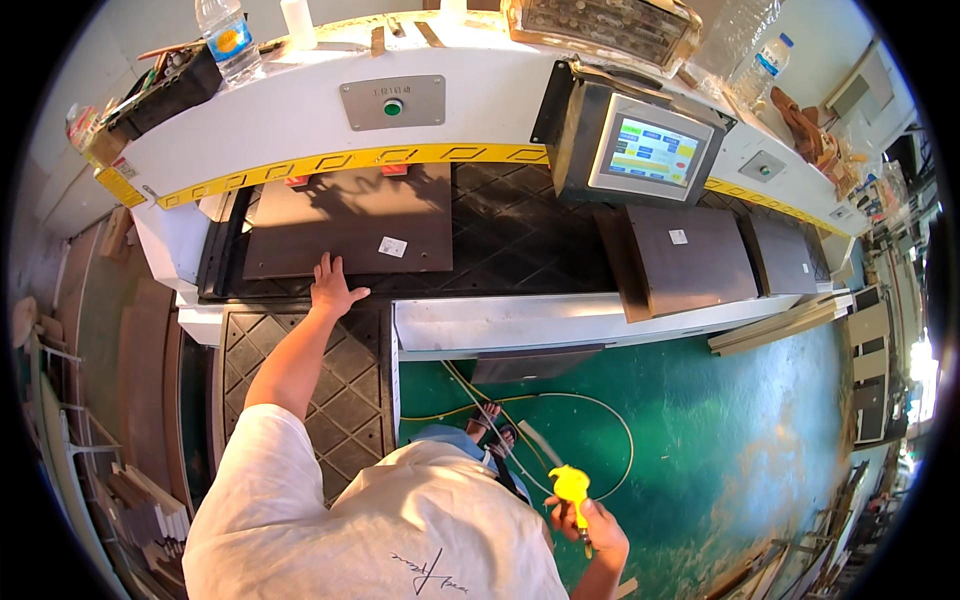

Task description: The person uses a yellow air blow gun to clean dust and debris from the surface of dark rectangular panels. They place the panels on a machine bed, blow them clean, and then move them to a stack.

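My left hand (pixel 336 290) rests at the near edge of a dark brown panel (pixel 340 225), its fingers spread and fingertips touching the board. A small white label (pixel 393 246) is stuck on the panel, and small holes show near its front corners. Down at my right side, my right hand (pixel 598 528) is closed around a yellow air blow gun (pixel 571 484). The gun is held well away from the panel, above the floor. The panel lies flat on the black padded bed (pixel 510 230) of a white machine, its far edge under the yellow-striped beam (pixel 460 153).
A control screen (pixel 648 147) juts out above the bed. More brown panels (pixel 695 260) lie to the right. A pale hose (pixel 632 440) loops over the green floor (pixel 700 400) by my feet. A padded side table (pixel 300 380) stands at left. Bottles (pixel 228 40) and a parts box top the machine.
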`<state>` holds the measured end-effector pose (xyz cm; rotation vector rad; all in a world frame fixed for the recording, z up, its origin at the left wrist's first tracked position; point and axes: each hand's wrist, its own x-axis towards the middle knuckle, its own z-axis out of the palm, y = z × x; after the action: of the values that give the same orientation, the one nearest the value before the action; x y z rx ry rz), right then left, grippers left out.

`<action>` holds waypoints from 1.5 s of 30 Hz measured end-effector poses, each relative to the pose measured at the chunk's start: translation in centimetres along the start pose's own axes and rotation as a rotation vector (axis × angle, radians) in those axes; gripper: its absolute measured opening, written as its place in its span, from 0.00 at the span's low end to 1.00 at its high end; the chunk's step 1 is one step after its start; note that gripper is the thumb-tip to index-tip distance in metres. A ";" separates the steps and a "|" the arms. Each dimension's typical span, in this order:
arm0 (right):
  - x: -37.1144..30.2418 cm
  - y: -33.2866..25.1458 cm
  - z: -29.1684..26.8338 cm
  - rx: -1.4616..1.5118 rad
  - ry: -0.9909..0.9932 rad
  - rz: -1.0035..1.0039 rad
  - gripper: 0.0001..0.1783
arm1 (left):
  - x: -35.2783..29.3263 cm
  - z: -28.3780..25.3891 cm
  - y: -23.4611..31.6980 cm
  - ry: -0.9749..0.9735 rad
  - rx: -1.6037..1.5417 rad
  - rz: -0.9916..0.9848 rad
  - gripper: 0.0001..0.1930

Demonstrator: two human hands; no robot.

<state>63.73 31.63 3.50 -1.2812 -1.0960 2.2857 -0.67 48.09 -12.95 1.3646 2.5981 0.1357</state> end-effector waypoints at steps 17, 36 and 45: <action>0.1 1.0 1.4 -0.055 0.019 0.065 0.40 | 1.5 -1.0 -0.5 -0.040 0.045 -0.081 0.52; 2.0 1.9 2.0 0.033 0.052 0.050 0.41 | -1.0 1.0 1.1 0.104 -0.082 0.061 0.32; 13.0 -2.9 3.2 -0.157 0.060 0.038 0.34 | -14.3 4.5 5.4 0.206 -0.223 0.378 0.25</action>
<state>53.54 39.51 -1.08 -1.4310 -1.2619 2.2094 12.52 39.35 -14.44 1.8175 2.3512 0.6331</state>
